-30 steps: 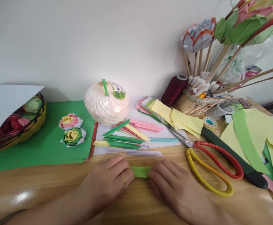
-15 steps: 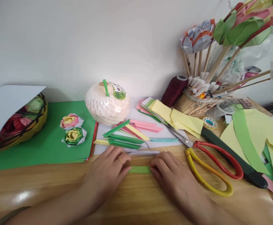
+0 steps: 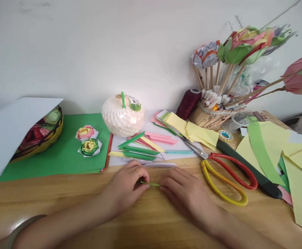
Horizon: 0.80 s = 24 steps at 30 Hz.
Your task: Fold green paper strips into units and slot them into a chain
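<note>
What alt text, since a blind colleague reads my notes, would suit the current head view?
A person's left hand and right hand hold a narrow green paper strip over a wooden table. Beyond lie folded paper strips, a coconut and red-and-yellow-handled scissors. On the left, two rosette-like paper flowers rest on green paper; on the right stand stemmed paper flowers.

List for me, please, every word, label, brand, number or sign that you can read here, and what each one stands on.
No text can be read with certainty.
Coconut, label: dark characters above a green picture, too small and blurred to read.
Coconut, round brown mark near the top: too small to read.
Brown patch by the clear tub: pale marks, too blurred to read.
</note>
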{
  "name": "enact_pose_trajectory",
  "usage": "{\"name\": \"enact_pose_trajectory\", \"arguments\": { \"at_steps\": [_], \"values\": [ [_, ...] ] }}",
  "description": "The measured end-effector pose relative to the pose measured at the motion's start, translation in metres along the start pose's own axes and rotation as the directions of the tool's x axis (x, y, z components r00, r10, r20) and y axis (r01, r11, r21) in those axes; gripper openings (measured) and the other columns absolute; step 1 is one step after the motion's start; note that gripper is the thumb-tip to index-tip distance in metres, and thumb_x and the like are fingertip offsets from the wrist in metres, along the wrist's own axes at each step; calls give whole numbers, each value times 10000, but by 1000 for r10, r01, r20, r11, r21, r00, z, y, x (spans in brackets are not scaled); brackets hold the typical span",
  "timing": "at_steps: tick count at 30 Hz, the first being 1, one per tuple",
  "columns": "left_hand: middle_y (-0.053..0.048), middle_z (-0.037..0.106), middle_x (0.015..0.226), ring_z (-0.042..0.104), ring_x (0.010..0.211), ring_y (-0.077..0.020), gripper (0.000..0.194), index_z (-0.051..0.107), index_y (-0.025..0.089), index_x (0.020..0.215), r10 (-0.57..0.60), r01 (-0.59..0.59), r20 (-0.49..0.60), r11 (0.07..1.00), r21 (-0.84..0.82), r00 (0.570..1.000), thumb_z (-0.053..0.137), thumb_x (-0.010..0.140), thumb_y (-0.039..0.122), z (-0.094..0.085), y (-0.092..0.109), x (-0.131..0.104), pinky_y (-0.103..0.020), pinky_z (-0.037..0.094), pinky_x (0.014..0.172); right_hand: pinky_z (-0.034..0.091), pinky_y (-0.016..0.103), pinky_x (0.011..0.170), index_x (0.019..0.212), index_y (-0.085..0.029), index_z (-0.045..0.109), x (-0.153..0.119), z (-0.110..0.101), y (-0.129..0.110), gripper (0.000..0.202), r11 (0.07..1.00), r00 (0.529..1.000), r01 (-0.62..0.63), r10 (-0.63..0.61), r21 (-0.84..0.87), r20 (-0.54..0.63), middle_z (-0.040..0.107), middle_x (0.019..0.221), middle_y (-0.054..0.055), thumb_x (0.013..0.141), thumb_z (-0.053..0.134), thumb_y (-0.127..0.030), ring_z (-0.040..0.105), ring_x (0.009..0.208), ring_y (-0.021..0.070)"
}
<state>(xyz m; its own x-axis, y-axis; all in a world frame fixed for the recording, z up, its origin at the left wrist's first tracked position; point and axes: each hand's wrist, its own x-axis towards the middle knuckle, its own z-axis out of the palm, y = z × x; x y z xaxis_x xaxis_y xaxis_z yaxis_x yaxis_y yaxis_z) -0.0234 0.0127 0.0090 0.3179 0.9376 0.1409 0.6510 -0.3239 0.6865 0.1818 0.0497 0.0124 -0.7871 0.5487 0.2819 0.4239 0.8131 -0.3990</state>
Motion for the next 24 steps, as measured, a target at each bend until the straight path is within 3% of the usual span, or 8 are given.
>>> {"name": "enact_pose_trajectory", "arguments": {
  "at_steps": [2,5,8,12,18,24],
  "values": [
    [-3,582,781,544,751,-146,92,568,169,808,8,-9,-16,1000,-25,1000,580,769,87,1,1,-1,-254,450,653,407,258,612,758,-158,584,0,-1,-4,235,1000,1000,8,-7,21,-12,566,718,39,916,410,-165,503,692,148],
    [-2,605,743,543,752,-149,33,606,174,817,120,-122,-59,992,-30,991,591,808,147,3,2,-2,-257,453,666,407,259,611,771,-155,591,0,0,-9,234,1000,1000,15,-14,18,-28,577,723,45,915,407,-178,518,693,151],
    [-1,605,680,534,720,-144,124,599,162,739,234,-237,-126,971,-10,964,543,848,145,6,3,-4,-248,444,646,422,263,622,844,-156,604,0,4,-13,231,1000,1000,-7,6,-13,-18,601,749,49,931,404,-232,551,708,157],
    [-9,623,691,535,722,-149,155,585,156,754,303,-298,-162,953,57,939,488,874,136,8,6,-8,-258,448,651,415,259,594,821,-153,599,2,6,-17,276,998,999,8,-6,-54,40,615,727,37,947,393,-288,565,665,154],
    [-4,633,691,571,676,-137,203,581,160,749,314,-286,-100,931,225,944,455,905,196,5,9,-11,-237,440,605,350,242,528,739,-160,576,-1,0,-15,251,993,996,47,-38,-108,86,591,664,12,926,417,-208,524,593,139],
    [-32,636,728,570,713,-144,263,595,144,768,459,-433,-9,845,314,888,392,929,192,-1,8,-14,-239,453,645,374,239,580,854,-149,611,-10,-2,-16,223,997,993,45,-38,-58,110,626,751,43,906,394,-133,553,660,143]
  ]
}}
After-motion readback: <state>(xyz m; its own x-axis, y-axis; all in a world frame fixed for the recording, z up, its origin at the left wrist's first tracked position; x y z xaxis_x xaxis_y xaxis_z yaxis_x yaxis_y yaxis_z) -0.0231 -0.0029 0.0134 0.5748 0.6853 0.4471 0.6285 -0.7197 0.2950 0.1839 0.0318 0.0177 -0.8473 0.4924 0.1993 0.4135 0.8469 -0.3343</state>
